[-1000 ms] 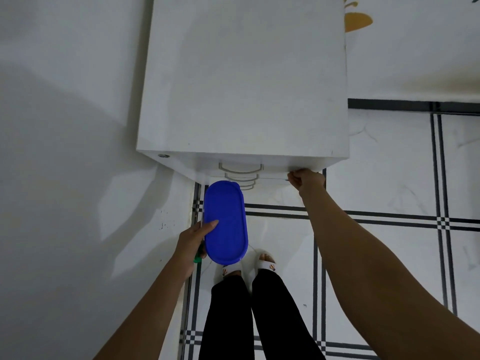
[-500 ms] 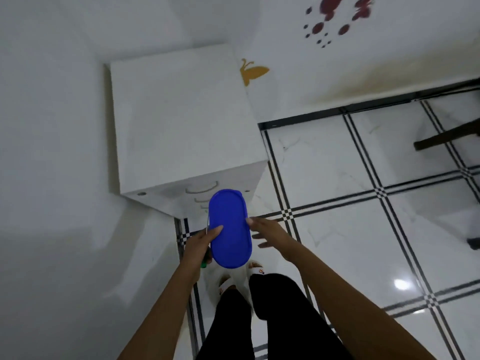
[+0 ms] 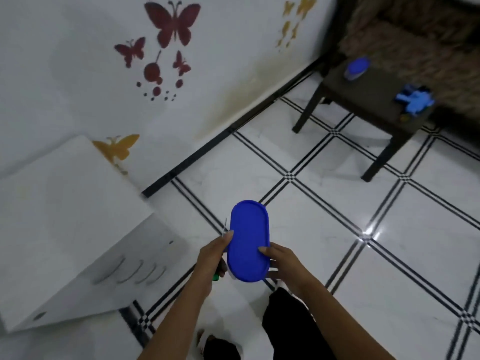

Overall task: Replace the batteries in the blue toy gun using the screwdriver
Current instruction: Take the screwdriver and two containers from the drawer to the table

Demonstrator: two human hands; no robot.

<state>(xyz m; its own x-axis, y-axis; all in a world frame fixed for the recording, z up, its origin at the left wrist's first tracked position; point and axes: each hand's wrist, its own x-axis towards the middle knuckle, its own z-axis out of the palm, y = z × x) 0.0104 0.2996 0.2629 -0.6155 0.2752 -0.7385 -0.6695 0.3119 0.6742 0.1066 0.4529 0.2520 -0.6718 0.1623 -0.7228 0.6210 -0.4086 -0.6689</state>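
A container with an oval blue lid (image 3: 248,240) is carried in front of me at waist height. My left hand (image 3: 213,258) grips its left side and also holds a screwdriver (image 3: 224,228), whose metal shaft sticks up and whose green handle shows below the palm. My right hand (image 3: 281,263) holds the container's right side, thumb on the lid. The blue toy gun (image 3: 415,101) lies on a dark low table (image 3: 368,94) at the upper right, far from both hands.
A white drawer cabinet (image 3: 65,229) stands at the left against a wall with butterfly stickers. A small blue-lidded jar (image 3: 355,68) sits on the dark table, with a brown sofa (image 3: 420,35) behind. White tiled floor (image 3: 337,229) lies between me and the table.
The view has swung right from the cabinet toward the dark table. My right hand left the drawer and took hold of the container's right side.
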